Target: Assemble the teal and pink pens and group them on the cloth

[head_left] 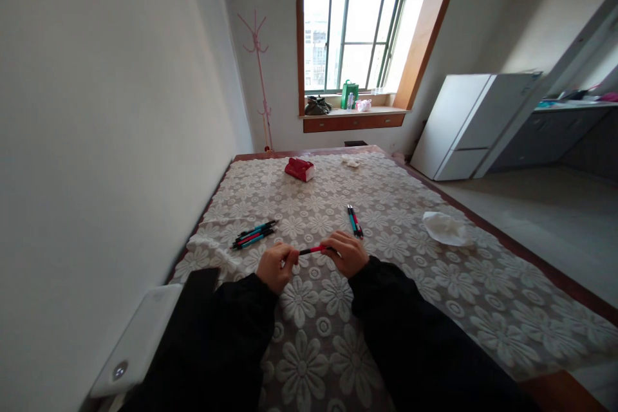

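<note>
A red and black pen [311, 250] is stretched level between my two hands, over the flowered tablecloth. My left hand [279, 265] pinches its black end, and my right hand [346, 253] closes around its red end. Beyond my left hand lies a small pile of blue, black and red pens [254, 234]. Past my right hand, a few more pens [355, 221] in blue, red and black lie side by side, pointing away from me. The fingers partly cover both ends of the held pen.
A red tissue pack [299, 169] lies toward the far end of the table [318, 328]. Crumpled white paper [447, 229] is on the right side. At the left edge are a white device [140, 341] and a black flat object [200, 283]. A refrigerator [468, 125] stands beyond.
</note>
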The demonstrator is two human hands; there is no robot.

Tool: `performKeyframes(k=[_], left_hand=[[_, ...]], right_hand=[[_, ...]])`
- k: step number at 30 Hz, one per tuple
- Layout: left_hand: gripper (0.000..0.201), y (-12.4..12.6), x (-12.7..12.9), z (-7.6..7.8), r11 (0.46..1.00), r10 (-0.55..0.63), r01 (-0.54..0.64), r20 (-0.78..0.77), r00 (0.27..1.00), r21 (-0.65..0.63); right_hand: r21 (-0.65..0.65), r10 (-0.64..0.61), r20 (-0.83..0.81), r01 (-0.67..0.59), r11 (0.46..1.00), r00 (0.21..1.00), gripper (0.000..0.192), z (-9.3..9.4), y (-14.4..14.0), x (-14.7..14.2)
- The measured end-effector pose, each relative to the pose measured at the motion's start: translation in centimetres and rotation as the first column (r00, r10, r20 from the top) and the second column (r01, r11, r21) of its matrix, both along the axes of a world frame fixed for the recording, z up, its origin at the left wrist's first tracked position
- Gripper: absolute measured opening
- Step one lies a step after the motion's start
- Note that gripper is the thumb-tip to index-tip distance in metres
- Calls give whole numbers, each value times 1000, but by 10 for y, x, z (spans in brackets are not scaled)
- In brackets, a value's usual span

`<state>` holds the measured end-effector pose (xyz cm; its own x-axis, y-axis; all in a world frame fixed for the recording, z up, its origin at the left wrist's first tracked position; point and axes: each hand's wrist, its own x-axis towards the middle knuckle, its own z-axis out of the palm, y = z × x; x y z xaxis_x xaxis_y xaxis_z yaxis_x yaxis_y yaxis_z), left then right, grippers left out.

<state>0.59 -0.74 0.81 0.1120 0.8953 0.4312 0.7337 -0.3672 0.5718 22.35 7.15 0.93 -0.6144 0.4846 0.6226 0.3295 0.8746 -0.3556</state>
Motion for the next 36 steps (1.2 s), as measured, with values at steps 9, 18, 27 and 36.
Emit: performKeyframes(k=[9, 18, 27, 36], left_hand=[[20, 1, -2, -4, 984, 96, -106, 79, 992, 144], [20, -4, 2, 4, 961, 190, -234, 265, 945, 144], [31, 11, -7, -4, 975, 202, -199, 765, 611, -98], [42, 20, -13, -13, 960, 238, -234, 891, 386, -154]], right_hand=[[-64, -10, 45, 13, 998, 999, 17, -3, 1, -3], [-52, -569, 293, 607, 793, 769, 34, -18, 39, 32], [-53, -633, 350, 690, 722, 690, 22, -17, 50, 43], [-46, -559, 341, 608, 793, 756, 5, -20, 47, 37]])
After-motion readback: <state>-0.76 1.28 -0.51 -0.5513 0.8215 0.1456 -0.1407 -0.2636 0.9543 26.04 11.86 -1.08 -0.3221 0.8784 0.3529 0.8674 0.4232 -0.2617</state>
